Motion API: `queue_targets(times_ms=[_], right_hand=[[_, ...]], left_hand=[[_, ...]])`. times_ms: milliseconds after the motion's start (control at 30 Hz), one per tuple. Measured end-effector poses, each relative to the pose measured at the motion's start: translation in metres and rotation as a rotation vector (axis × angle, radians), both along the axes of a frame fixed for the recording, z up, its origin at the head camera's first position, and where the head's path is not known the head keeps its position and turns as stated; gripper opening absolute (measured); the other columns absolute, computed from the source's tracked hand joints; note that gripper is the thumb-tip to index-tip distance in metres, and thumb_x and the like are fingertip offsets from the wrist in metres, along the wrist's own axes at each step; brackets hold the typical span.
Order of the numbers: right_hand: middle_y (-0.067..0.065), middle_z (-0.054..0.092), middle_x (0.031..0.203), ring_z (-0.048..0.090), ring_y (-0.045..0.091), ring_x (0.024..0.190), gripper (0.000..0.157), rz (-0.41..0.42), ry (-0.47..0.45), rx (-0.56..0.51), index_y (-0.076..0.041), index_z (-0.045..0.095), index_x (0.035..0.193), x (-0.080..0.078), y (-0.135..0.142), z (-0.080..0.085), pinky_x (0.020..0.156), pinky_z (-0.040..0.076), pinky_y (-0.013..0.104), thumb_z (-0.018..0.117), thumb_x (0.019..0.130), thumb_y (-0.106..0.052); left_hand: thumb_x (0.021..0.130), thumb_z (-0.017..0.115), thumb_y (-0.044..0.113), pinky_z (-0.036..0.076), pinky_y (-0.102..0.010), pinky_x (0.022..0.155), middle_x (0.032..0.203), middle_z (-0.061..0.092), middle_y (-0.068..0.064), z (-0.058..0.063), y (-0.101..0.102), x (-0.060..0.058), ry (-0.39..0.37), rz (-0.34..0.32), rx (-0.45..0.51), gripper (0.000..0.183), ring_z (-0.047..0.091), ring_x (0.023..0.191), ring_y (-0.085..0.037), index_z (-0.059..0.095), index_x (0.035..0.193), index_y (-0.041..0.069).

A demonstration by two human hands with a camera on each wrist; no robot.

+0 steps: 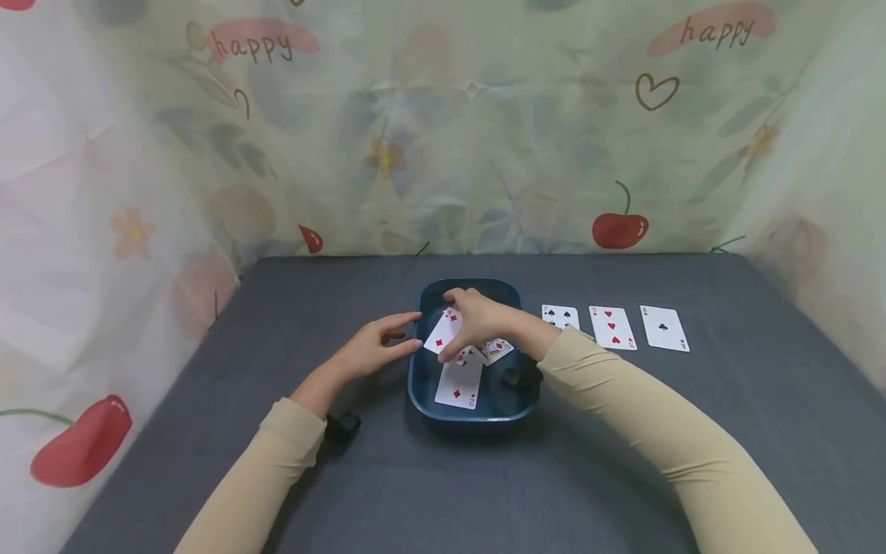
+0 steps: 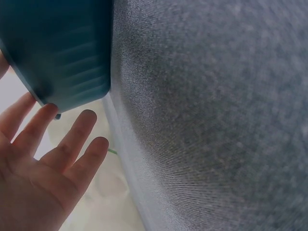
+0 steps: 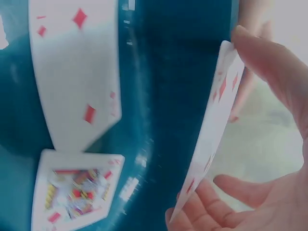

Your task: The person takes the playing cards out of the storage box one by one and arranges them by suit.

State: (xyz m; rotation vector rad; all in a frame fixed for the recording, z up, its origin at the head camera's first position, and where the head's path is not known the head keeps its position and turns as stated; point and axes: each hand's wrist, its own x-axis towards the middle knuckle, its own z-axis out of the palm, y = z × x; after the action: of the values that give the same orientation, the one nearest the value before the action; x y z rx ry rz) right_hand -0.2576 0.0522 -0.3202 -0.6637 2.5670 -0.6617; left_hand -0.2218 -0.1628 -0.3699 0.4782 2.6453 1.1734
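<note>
A dark blue tub (image 1: 474,419) stands on the table with playing cards inside. Above it my right hand (image 1: 477,315) holds a diamond playing card (image 3: 211,130) by its ends, thumb at one and fingers at the other; the card is tilted. A two of diamonds (image 1: 458,388) lies face up in the tub, beside a diamond face card (image 3: 77,192) partly covered in the head view. At the tub's left side is my left hand (image 1: 370,348), fingers extended and spread, fingertips at the rim.
Right of the tub, a row of face-up cards lies on the grey tablecloth (image 1: 311,308): a spade card (image 1: 559,314) partly behind the right sleeve, a three of hearts (image 1: 612,328) and an ace of clubs (image 1: 664,338). A patterned curtain (image 1: 443,154) hangs behind.
</note>
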Motion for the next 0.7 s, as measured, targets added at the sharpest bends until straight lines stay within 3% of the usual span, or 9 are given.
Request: queue_targets(times_ms=[333,700], right_hand=[[0.015,0.040,0.140,0.045,0.027,0.119,0.092,0.085,0.077,-0.094,-0.002,0.033,0.142,0.002,0.029,0.022,0.102,0.044,0.041,0.081,0.069,-0.032],[0.011,0.041,0.141,0.046,0.025,0.119,0.088,0.131,0.168,-0.177,-0.006,0.036,0.141,0.007,0.074,0.030,0.092,0.048,0.037,0.081,0.070,-0.029]], left_hand=[[0.088,0.060,0.042,0.042,-0.052,0.102,0.151,0.035,-0.009,-0.001,0.001,0.000,-0.013,0.020,-0.002,0.062,0.046,0.129,-0.035,0.038,0.143,0.023],[0.088,0.061,0.040,0.043,-0.052,0.101,0.150,0.036,-0.010,-0.001,0.002,0.000,-0.012,0.031,-0.011,0.062,0.046,0.130,-0.036,0.039,0.143,0.022]])
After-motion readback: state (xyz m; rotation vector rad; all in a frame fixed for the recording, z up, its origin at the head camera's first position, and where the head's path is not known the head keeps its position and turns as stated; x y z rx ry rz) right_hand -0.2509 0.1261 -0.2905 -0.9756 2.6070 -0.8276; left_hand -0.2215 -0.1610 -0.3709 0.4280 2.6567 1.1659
